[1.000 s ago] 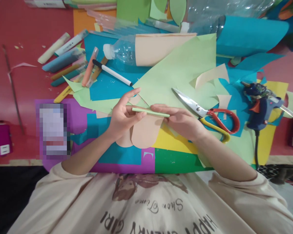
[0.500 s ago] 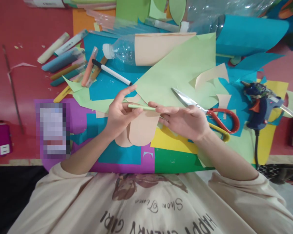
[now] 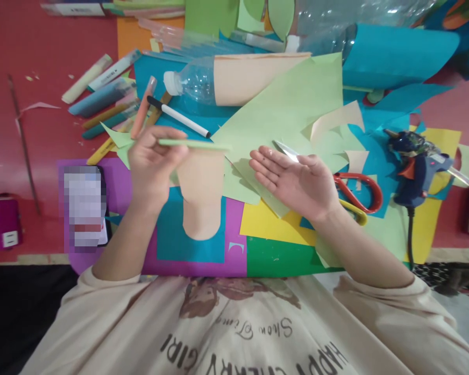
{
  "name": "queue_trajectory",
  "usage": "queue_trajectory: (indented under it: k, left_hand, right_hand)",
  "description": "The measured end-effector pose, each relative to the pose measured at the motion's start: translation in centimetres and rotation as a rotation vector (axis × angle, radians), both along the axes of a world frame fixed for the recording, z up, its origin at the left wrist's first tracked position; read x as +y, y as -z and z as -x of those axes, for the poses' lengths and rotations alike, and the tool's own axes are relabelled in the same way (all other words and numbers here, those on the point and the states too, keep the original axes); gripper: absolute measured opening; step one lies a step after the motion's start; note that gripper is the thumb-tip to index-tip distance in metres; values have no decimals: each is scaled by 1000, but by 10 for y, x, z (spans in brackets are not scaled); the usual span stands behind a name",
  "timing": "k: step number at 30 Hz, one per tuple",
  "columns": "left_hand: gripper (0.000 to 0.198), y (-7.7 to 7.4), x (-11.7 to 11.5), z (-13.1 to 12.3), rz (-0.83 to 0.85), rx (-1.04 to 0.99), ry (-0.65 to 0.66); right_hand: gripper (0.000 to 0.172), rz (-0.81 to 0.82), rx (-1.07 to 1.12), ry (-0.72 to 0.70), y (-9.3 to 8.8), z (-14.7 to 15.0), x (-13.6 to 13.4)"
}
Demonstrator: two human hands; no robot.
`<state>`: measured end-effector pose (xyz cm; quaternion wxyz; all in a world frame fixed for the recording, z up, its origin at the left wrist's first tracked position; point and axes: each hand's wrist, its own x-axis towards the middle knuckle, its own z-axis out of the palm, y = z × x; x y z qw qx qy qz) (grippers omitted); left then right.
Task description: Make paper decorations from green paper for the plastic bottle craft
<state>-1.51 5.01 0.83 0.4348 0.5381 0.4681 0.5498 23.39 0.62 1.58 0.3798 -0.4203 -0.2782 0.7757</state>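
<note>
My left hand [image 3: 154, 166] is closed on a narrow pale green paper strip [image 3: 207, 145], pinched near its left end. Directly below the strip is a rounded peach paper piece [image 3: 200, 177]; whether the two are joined I cannot tell. Another rounded peach paper piece [image 3: 201, 221] shows beneath it, over a blue sheet [image 3: 168, 245]. My right hand [image 3: 297, 182] is open, palm up, fingers stretched and holding nothing. Partly behind it lie scissors [image 3: 377, 194] with red and yellow handles. A large light green sheet [image 3: 273, 112] is spread beyond both hands.
A bottle [image 3: 197, 80] wrapped in peach paper lies at the back, beside a blue-wrapped bottle [image 3: 406, 54]. Several markers [image 3: 97, 99] and a black-capped pen [image 3: 183, 120] are at left. A phone [image 3: 85, 205] lies left; a glue gun [image 3: 416, 174] with a cord is right.
My left hand has moved left and up with the green strip, turning it. My right hand has let go of the strip and opened palm up. The peach pieces beneath now overlap differently.
</note>
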Motion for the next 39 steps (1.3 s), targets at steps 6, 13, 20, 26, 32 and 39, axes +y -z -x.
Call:
queue_trajectory:
  k: [6,13,20,26,32,39]
  left_hand:
    - [19,-5,-29,-8,311,242,186]
    - [13,-5,-32,8,175,600,222]
    - [15,-19,-30,22,-96,919,389]
    - [28,-11,-39,20,-238,1172,470]
    - [14,-8,-39,16,-200,1207,504]
    - [14,-11,-25,25,-239,1166,509]
  right_hand:
    - [29,41,58,80,7,1,0]
    - [11,138,62,174,13,1,-1]
    - [10,178,98,228,8,3,0]
    - [18,171,136,248,8,4,-1]
    - [22,165,153,245,7,5,-1]
    - [13,188,103,241,8,5,-1]
